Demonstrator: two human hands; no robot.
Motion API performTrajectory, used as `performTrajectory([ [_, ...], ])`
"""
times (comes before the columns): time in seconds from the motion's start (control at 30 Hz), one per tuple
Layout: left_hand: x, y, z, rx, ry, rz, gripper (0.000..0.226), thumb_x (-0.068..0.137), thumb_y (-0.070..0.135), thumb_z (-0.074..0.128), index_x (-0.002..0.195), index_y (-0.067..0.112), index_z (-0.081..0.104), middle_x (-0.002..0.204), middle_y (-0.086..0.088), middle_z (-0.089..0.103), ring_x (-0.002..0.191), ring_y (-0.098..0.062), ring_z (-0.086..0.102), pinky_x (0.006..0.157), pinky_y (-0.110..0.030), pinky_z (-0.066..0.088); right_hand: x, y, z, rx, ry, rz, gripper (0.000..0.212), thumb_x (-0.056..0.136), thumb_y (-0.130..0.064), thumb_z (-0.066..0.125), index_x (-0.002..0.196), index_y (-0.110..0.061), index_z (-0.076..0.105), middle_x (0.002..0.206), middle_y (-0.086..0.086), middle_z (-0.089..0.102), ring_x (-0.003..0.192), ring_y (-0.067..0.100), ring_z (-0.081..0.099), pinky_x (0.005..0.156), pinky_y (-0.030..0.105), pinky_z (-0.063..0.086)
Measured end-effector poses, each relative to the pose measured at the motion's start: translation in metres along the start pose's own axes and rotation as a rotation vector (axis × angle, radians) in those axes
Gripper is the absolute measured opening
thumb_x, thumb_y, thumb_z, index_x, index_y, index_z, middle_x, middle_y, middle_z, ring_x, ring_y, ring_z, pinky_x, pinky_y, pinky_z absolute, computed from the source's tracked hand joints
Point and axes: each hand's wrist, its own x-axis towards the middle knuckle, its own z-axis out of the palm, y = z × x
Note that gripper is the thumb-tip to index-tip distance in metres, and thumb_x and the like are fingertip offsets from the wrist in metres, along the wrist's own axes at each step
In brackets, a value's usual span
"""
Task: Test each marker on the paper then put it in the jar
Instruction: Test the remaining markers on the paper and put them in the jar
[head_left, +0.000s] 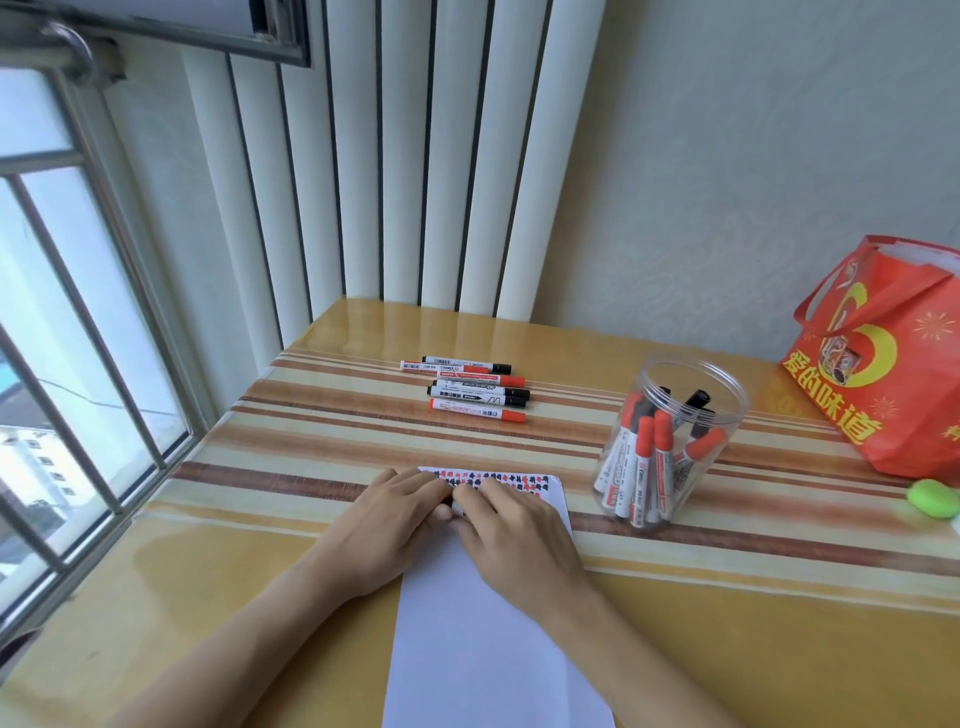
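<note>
Head view: both hands meet over the paper (483, 623) near the table's (727, 649) front edge, left hand (387, 525) and right hand (511, 535) pinching one marker (453, 506), probably capping or uncapping. Next it likely goes right, into the jar (670, 441); six markers (475, 387) wait near the back edge.

Marker (453, 506) mostly hidden between hands; paper (483, 649) cut off by bottom edge.

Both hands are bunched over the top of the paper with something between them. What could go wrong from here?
The marker between the left hand and right hand is almost hidden, so a loose cap could slip unnoticed. The jar is crowded with leaning markers, so dropping another in might tip it. Fingers over fresh marks on the paper may smear them.
</note>
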Motion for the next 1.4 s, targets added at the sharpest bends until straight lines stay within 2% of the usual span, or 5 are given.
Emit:
performTrajectory([
  [0.3,-0.002,-0.006,-0.001,-0.017,0.065,-0.043,0.039,0.111,0.043,0.022,0.095,0.022,0.051,0.092,0.018,0.049,0.083,-0.011,0.049,0.075,-0.036,0.038,-0.003,0.006,-0.001,-0.039,-0.046,0.074,0.021,0.1,-0.048,0.055,0.099,-0.031,0.067,0.063,-0.004,0.052,0.049,0.018,0.058,0.038,0.028,0.037],
  [0.57,0.0,-0.006,0.003,0.063,0.056,-0.143,0.017,0.104,0.038,0.038,0.104,0.026,0.05,0.108,0.014,0.047,0.103,-0.014,0.05,0.087,-0.036,0.041,-0.005,0.024,-0.016,0.285,-0.105,0.362,0.03,0.105,-0.025,0.043,0.133,-0.023,0.054,0.116,-0.009,0.066,0.101,0.017,0.06,0.081,0.031,0.043],
  [0.97,0.0,-0.007,0.005,0.064,-0.12,-0.132,0.044,0.101,0.047,0.04,0.143,0.036,0.04,0.15,0.025,0.041,0.144,0.002,0.032,0.117,-0.027,0.019,-0.003,0.029,-0.02,0.415,0.023,0.401,0.049,0.102,-0.009,0.054,0.145,-0.032,0.049,0.12,-0.009,0.067,0.096,0.016,0.069,0.078,0.033,0.053],
  [1.17,-0.001,-0.007,0.003,0.073,-0.133,-0.129,0.06,0.095,0.063,0.044,0.149,0.038,0.039,0.148,0.02,0.04,0.141,-0.003,0.034,0.118,-0.032,0.021,0.003,0.039,-0.029,1.229,0.088,0.83,0.041,0.099,-0.009,0.04,0.129,-0.019,0.065,0.109,0.01,0.073,0.079,0.036,0.077,0.069,0.036,0.06],
  [1.4,-0.001,-0.007,0.003,0.077,-0.141,-0.156,0.065,0.093,0.07,0.042,0.149,0.037,0.04,0.138,0.015,0.038,0.133,-0.007,0.036,0.115,-0.034,0.026,0.002,0.051,-0.024,1.129,-0.015,0.848,0.029,0.09,-0.047,0.065,0.092,-0.018,0.062,0.06,0.0,0.042,0.053,0.017,0.036,0.052,0.028,0.029],
])
